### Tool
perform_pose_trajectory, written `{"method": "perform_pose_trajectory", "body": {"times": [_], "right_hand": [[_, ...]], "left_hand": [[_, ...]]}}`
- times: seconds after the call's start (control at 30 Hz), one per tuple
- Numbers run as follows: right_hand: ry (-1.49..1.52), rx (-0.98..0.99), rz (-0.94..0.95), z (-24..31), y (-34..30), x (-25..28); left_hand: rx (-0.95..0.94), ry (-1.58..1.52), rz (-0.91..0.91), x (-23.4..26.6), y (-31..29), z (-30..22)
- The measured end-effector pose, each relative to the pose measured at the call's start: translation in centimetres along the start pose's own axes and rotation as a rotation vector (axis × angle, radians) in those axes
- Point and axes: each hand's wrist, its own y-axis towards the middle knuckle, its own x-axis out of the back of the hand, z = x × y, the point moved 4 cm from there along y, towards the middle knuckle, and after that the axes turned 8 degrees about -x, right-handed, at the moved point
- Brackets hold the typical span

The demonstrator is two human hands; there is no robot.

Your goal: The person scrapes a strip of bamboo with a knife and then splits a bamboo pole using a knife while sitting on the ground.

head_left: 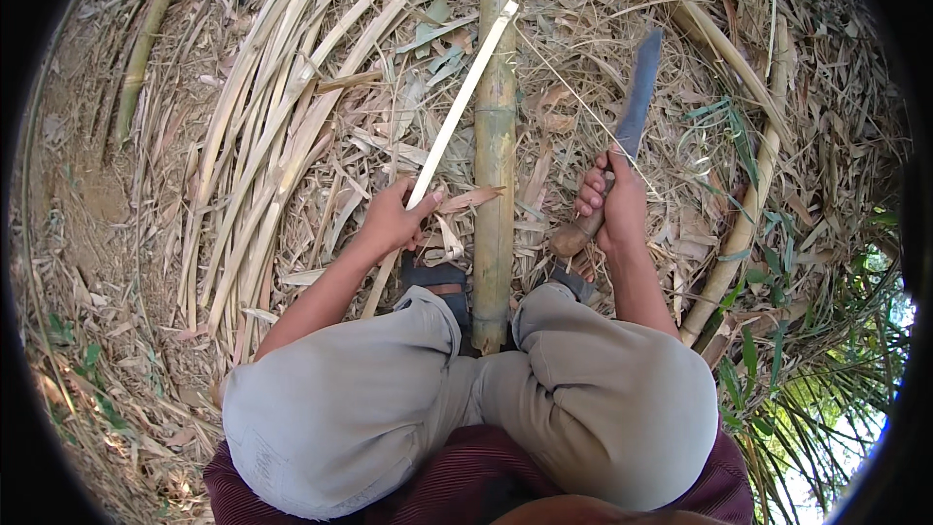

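Observation:
My left hand (394, 218) is closed around a long, pale bamboo strip (465, 100). The strip slants up and to the right, its far end over a bamboo pole (497, 136); its lower part runs back past my hand toward my left leg. In my right hand (618, 202) is a machete (639, 92) with a dark blade and a thick wooden handle, fingers wrapped round the handle. Its blade points away from me, up and slightly right, apart from the strip. The pole lies lengthwise between my feet, its near end between my knees.
Many split bamboo strips (255, 107) lie in a bundle on the left. A bent bamboo stem (753, 199) curves along the right, with green leaves (741, 136) beside it. Another green stem (146, 58) lies far left. Dry leaves and shavings cover the ground.

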Motion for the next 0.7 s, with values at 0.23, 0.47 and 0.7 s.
{"method": "perform_pose_trajectory", "body": {"times": [0.23, 0.47, 0.7], "right_hand": [[-0.335, -0.199, -0.021, -6.1, -2.2, 1.6], [-1.341, 0.302, 0.078, -7.0, -3.7, 0.9], [-1.868, 0.764, 0.25, -5.2, -2.5, -1.9]], "left_hand": [[0.02, -0.314, -0.083, 1.2, -2.0, -1.3], [0.233, -0.45, -0.018, -0.5, -3.1, 2.8], [0.26, -0.514, 0.048, -1.0, -3.5, 2.7]]}}
